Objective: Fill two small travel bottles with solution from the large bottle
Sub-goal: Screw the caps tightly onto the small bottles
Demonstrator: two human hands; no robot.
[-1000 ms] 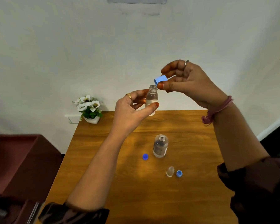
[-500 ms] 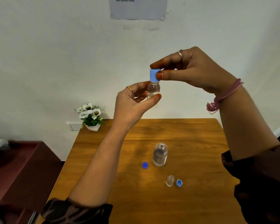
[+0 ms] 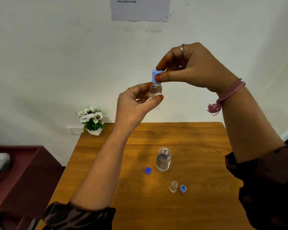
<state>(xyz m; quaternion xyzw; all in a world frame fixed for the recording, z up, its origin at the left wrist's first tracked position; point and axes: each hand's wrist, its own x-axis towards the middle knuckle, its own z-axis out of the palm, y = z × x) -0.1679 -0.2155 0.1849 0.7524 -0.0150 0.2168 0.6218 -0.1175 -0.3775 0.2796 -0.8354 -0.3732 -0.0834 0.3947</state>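
My left hand (image 3: 136, 103) grips a small clear travel bottle (image 3: 155, 92) holding liquid, raised well above the table. My right hand (image 3: 189, 68) pinches the light blue cap (image 3: 155, 76) that sits on that bottle's neck. Below on the wooden table (image 3: 198, 146) stands the large clear bottle (image 3: 163, 159), uncapped, with liquid inside. A dark blue cap (image 3: 148, 170) lies to its left. Nearer to me a second small clear bottle (image 3: 173, 186) stands beside a light blue cap (image 3: 183, 188) lying open side up.
A white pot of white flowers (image 3: 92, 120) stands at the table's far left corner by the wall. A dark red cabinet (image 3: 23, 176) stands left of the table. A printed sheet (image 3: 140, 9) is taped to the wall above.
My right hand brought the light blue cap from beside the bottle's open neck down onto it. Both hands lifted the small bottle higher.
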